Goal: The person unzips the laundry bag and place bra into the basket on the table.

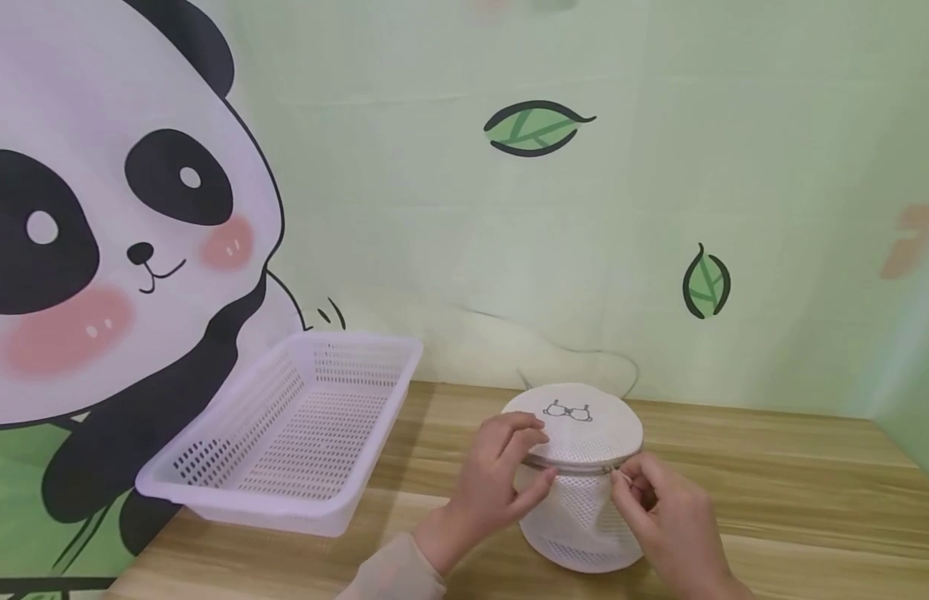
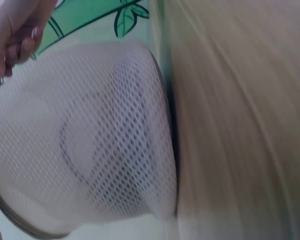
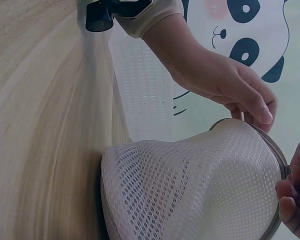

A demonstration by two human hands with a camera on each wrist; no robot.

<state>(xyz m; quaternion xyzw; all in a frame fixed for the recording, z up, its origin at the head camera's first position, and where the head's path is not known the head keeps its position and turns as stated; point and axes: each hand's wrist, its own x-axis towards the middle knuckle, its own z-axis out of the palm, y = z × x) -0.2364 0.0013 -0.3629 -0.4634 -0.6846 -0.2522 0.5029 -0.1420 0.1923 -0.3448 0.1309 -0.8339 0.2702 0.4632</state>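
Note:
A round white mesh laundry bag [image 1: 584,433] stands on the wooden table [image 1: 771,500], with a small bra drawing on its lid. A grey zipper runs around its upper rim. My left hand [image 1: 535,458] grips the rim on the bag's left side, fingers on the lid and thumb below the zipper. My right hand [image 1: 627,482] pinches the zipper pull at the bag's right front. The left wrist view shows the mesh bag [image 2: 90,150] close up and my right hand [image 2: 12,55] pinching at its rim. In the right wrist view my left hand [image 3: 250,107] holds the bag [image 3: 190,185] at its rim.
A white perforated plastic basket [image 1: 209,487] sits on the table to the left of the bag, with nothing in it. Behind stands a wall with a panda picture [image 1: 97,250] and leaf prints. Bare wood lies to the right of the bag.

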